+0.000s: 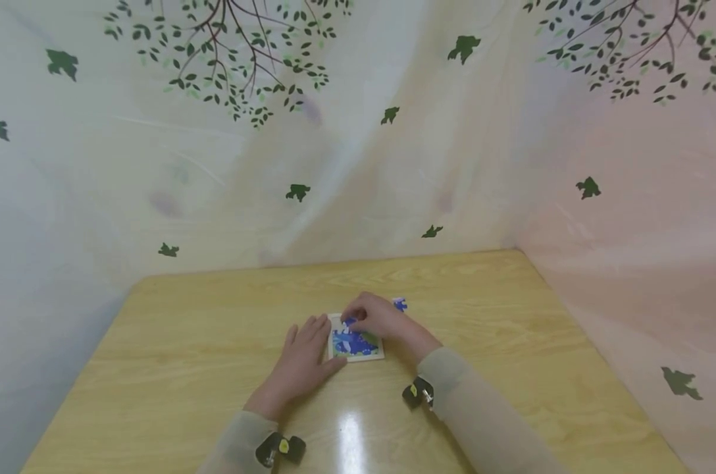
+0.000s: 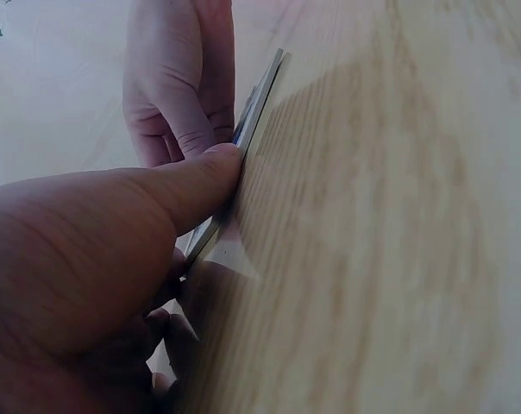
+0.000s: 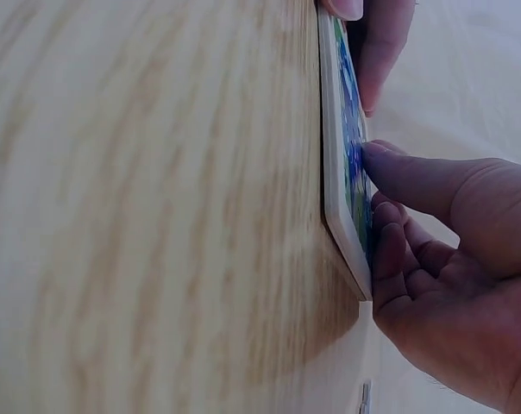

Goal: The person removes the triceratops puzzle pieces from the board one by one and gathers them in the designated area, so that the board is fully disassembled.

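A small square jigsaw puzzle (image 1: pixel 358 349) with a blue and purple picture and a pale frame lies flat on the table. My left hand (image 1: pixel 303 359) rests at its left side, fingers stretched along that edge and thumb touching the lower left corner. Over the puzzle's upper part, my right hand (image 1: pixel 382 319) pinches a blue puzzle piece (image 1: pixel 349 322) between thumb and curled fingers. From the right wrist view, the right thumb (image 3: pixel 390 159) is at the picture's surface; the fingers partly hide the piece. Another puzzle piece (image 1: pixel 400 304), blue and white, lies just beyond the right hand.
The wooden table (image 1: pixel 216 316) reaches back to a pale cloth backdrop (image 1: pixel 346 164) printed with branches and green leaves. A second cloth side (image 1: pixel 642 263) borders the table's right edge. Light glares off the tabletop near the front.
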`<action>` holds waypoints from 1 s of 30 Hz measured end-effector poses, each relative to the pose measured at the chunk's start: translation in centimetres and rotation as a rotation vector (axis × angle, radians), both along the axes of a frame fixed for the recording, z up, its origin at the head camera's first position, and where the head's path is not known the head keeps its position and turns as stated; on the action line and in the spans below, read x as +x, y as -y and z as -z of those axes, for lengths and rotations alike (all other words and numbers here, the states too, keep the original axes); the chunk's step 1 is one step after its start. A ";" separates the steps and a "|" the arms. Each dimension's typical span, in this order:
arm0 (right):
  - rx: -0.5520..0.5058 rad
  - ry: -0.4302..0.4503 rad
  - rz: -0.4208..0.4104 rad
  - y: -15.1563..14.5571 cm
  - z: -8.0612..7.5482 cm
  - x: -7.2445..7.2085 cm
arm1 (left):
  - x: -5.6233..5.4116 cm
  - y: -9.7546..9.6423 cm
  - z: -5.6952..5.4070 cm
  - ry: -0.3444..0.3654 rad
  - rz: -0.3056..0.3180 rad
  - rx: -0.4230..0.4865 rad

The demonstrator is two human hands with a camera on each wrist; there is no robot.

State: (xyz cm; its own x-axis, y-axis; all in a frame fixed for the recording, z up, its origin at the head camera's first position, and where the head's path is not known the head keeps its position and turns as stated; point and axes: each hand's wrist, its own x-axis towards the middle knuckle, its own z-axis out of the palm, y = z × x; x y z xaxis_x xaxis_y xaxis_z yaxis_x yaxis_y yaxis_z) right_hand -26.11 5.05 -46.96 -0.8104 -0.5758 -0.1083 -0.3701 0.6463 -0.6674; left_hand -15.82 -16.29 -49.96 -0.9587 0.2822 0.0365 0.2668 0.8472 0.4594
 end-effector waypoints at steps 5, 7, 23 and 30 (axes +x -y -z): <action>0.011 -0.026 -0.009 0.1 0.0 -0.1 | 0.0 -0.1 -0.2 -0.008 -0.003 -0.003; 0.016 -0.039 -0.012 0.1 0.1 -0.1 | 0.0 -0.1 -0.3 -0.009 -0.004 0.000; -0.027 -0.063 -0.013 0.4 0.4 0.5 | 0.7 -0.2 0.3 -0.023 -0.006 0.018; -0.061 -0.074 0.005 0.5 0.7 0.7 | 0.9 -0.1 -0.2 -0.033 -0.003 0.046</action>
